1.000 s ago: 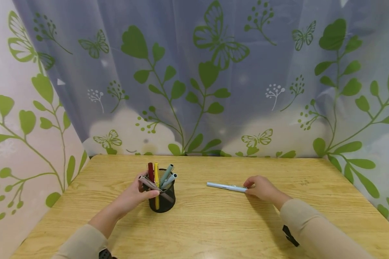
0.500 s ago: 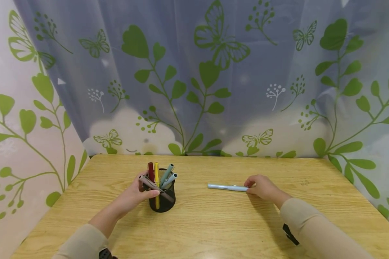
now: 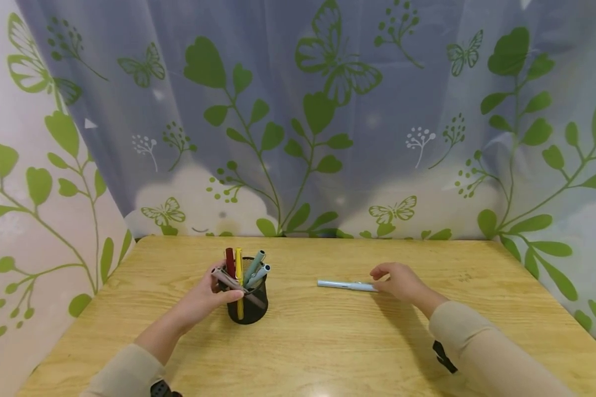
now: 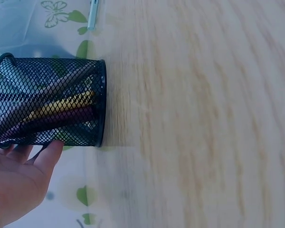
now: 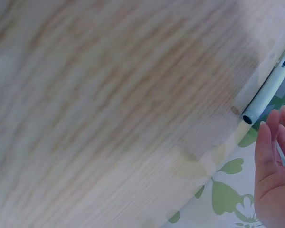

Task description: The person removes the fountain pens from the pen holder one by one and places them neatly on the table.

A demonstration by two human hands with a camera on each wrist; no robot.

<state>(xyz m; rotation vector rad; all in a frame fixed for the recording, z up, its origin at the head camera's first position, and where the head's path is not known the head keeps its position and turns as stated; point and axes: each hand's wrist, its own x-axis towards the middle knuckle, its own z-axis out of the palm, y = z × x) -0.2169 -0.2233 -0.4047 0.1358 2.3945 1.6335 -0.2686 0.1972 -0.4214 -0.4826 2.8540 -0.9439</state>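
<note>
My left hand (image 3: pixel 198 303) grips a black mesh pen holder (image 3: pixel 259 310) by its left side, thumb in front; the left wrist view shows that hand (image 4: pixel 23 178) against the mesh (image 4: pixel 47 102). Upright or leaning inside are a dark red pen (image 3: pixel 230 263), a yellow pen (image 3: pixel 239 267) and several grey, green and pale blue ones. A light blue pen (image 3: pixel 342 284) lies on the table, its right end by the fingertips of my right hand (image 3: pixel 404 285). In the right wrist view, that hand's (image 5: pixel 275 183) fingers are extended, just off the pen (image 5: pixel 268 92).
The wooden table (image 3: pixel 298 353) reaches back to a blue and white curtain (image 3: pixel 367 138) printed with green leaves and butterflies. More of the patterned cloth hangs at the left and right sides.
The fingers of my right hand have loosened from the light blue pen and lifted slightly. The left hand and the holder have not visibly moved.
</note>
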